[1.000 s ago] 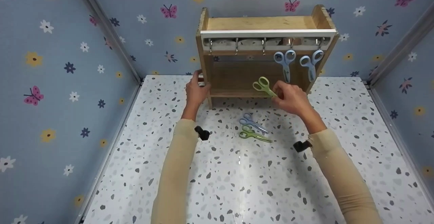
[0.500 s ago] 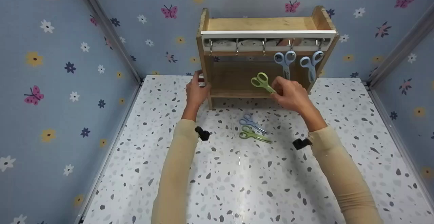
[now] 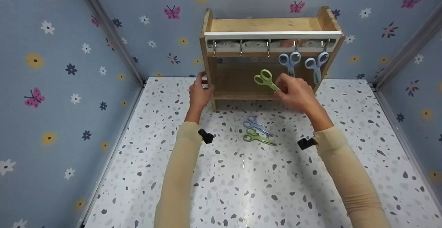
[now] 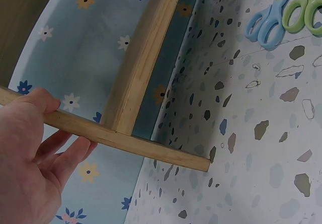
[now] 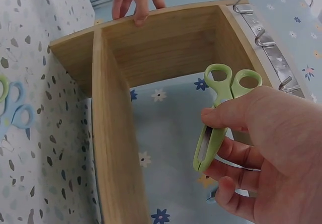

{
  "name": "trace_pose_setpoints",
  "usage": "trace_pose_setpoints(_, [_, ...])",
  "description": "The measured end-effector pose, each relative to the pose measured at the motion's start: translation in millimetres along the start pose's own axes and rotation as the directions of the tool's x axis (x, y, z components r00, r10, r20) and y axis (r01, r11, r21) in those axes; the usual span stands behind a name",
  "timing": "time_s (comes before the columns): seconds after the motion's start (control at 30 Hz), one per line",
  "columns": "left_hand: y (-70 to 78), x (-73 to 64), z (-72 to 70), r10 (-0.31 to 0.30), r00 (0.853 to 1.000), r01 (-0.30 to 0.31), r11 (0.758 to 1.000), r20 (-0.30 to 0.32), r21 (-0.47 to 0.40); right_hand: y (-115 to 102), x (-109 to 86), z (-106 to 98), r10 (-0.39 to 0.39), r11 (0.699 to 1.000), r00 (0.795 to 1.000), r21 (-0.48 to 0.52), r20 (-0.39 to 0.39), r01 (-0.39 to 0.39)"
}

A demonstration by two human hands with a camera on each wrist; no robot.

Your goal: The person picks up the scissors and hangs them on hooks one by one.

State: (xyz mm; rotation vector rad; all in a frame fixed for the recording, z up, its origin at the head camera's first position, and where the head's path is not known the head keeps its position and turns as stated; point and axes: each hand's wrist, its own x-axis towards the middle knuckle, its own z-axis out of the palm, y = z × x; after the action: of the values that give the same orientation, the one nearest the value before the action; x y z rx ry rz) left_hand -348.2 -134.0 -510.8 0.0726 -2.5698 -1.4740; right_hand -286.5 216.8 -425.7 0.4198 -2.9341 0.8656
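Green scissors (image 3: 265, 79) are pinched by the blades between the thumb and fingers of my right hand (image 3: 296, 93), handle loops up and to the left, in front of the wooden shelf (image 3: 250, 96). In the right wrist view the green scissors (image 5: 221, 90) hang apart from the metal hooks (image 5: 264, 40). My left hand (image 3: 200, 95) grips the shelf's left side panel; the left wrist view shows the thumb and fingers around its edge (image 4: 100, 131). Two blue scissors, one (image 3: 290, 60) beside the other (image 3: 317, 65), hang from the two rightmost hooks.
On the speckled table (image 3: 221, 186), below the shelf, lie blue scissors (image 3: 257, 125) and green scissors (image 3: 259, 137) side by side. Three hooks on the left of the rail (image 3: 255, 45) carry nothing. Flowered walls (image 3: 69, 83) enclose the table at the back and sides.
My right hand has risen slightly with the green scissors, whose loops moved up and a little left toward the hooks. The left hand stays on the side panel.
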Motion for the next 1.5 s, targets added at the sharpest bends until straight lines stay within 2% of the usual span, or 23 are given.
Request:
trace_pose_setpoints(0.6, [0.4,-1.8,0.6,0.012,1.000,-0.012,1.000,-0.009,0.002,-9.6,6.6,-15.3,-0.095,0.995,0.993,-0.013,-0.073,0.095])
trace_pose_setpoints(1.1, [1.9,-0.6,0.0,-0.030,1.000,0.030,1.000,0.002,0.005,-19.0,8.9,-21.3,-0.073,0.997,0.992,0.012,-0.100,0.075])
trace_pose_setpoints(1.37, [0.7,-0.6,0.4,-0.020,1.000,0.020,1.000,0.003,0.000,-20.7,10.5,-21.2,-0.071,0.996,0.992,0.047,-0.105,0.076])
trace_pose_setpoints(1.5, [0.7,-1.9,-0.1,0.006,1.000,-0.006,1.000,-0.004,0.005,-20.6,11.6,-20.3,-0.063,0.995,0.992,0.064,-0.114,0.070])
